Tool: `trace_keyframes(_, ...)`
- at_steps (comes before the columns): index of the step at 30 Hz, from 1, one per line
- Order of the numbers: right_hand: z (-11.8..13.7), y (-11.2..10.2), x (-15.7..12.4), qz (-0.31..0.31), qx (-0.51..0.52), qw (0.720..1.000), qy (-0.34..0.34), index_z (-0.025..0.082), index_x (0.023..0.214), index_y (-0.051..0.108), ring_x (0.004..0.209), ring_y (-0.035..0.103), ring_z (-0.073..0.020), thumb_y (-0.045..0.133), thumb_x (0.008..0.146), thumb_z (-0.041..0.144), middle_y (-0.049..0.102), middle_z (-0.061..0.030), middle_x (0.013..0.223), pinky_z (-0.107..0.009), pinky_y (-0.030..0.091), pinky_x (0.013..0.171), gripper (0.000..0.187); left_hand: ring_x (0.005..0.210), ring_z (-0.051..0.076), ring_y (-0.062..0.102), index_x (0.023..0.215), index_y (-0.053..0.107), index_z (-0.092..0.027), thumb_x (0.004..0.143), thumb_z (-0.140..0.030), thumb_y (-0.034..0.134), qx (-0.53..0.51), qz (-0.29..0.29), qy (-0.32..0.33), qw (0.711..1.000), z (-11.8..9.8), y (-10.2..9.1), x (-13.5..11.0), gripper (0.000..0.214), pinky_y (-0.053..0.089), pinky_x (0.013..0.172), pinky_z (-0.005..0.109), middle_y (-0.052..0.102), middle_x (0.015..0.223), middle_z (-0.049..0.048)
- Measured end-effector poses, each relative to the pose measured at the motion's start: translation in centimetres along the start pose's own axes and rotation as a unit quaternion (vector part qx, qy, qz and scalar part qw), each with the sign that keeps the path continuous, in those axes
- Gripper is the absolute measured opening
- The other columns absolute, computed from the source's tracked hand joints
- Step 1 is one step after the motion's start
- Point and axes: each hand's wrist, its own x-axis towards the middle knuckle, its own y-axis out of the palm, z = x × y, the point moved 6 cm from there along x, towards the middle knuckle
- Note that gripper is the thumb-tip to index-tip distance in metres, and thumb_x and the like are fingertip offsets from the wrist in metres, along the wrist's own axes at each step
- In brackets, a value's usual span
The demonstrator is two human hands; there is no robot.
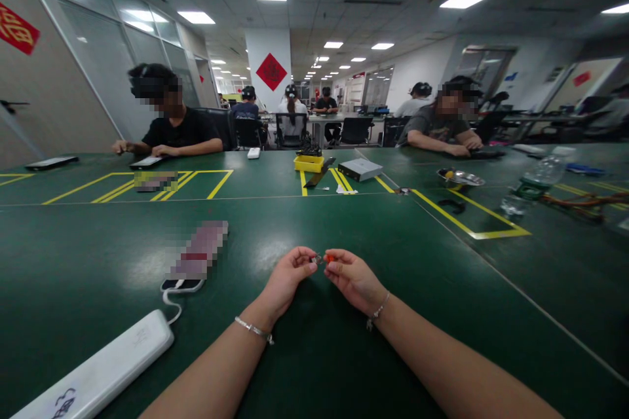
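We had both hands over the near middle of the dark-green, smooth-topped desk (457,314), fingertips facing each other. Our left hand (291,273) pinched a tiny silvery, dark-edged piece (315,260) between thumb and fingers, and our right hand (358,279) gripped a small orange-red piece (330,258) the same way. The orange-red piece was just to the right of the silvery one, in the narrow space between the hands, each hand nearest its own piece; we could not tell whether the two touched or which way their long axes ran. Well to the left lay a long white box (105,363) with rounded corners
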Motion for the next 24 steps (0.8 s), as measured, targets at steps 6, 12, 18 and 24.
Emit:
trace_keyframes(6, 0.0, -0.2, -0.2, -0.038, -0.036, 0.999, -0.012, 0.015, 0.079, 0.065, 0.069, 0.055, -0.0095, 0.073, 0.049, 0.015, 0.063, -0.0020, 0.074, -0.026, 0.040, 0.070, 0.031, 0.056, 0.008, 0.043, 0.079, 0.055, -0.016, 0.066, -0.013, 0.057, 0.186, -0.057, 0.054, 0.979, -0.8, 0.8, -0.4, 0.014, 0.034, 0.055, 0.019, 0.047, 0.059, -0.0060)
trace_keyframes(12, -0.1, 0.6, -0.7, -0.066, -0.063, 0.996, -0.023, 0.016, 0.093, 0.063, 0.071, 0.053, -0.0088, 0.071, 0.054, 0.023, 0.062, -0.0038, 0.085, -0.025, 0.039, 0.068, 0.041, 0.059, 0.010, 0.047, 0.082, 0.057, -0.018, 0.070, -0.015, 0.054, 0.319, -0.106, 0.103, 0.936, -1.7, 0.9, -1.1, 0.012, 0.038, 0.059, 0.023, 0.051, 0.061, -0.0044)
trace_keyframes(18, 0.1, 0.3, -1.0, -0.119, -0.058, 0.990, -0.050, 0.014, 0.087, 0.065, 0.065, 0.051, -0.0087, 0.071, 0.052, 0.026, 0.062, -0.0036, 0.077, -0.025, 0.039, 0.064, 0.037, 0.064, 0.012, 0.051, 0.083, 0.057, -0.019, 0.072, -0.016, 0.053, 0.383, -0.114, 0.154, 0.904, -2.2, 1.4, -1.5, 0.012, 0.040, 0.062, 0.024, 0.056, 0.069, -0.0023)
trace_keyframes(24, -0.1, 0.5, -1.2, -0.091, -0.080, 0.992, -0.042, 0.017, 0.090, 0.065, 0.072, 0.052, -0.0101, 0.068, 0.058, 0.029, 0.062, -0.0047, 0.087, -0.026, 0.038, 0.067, 0.035, 0.066, 0.013, 0.052, 0.082, 0.058, -0.019, 0.072, -0.015, 0.054, 0.417, -0.129, 0.163, 0.885, -2.5, 1.4, -1.6, 0.011, 0.041, 0.063, 0.025, 0.058, 0.071, -0.0014)
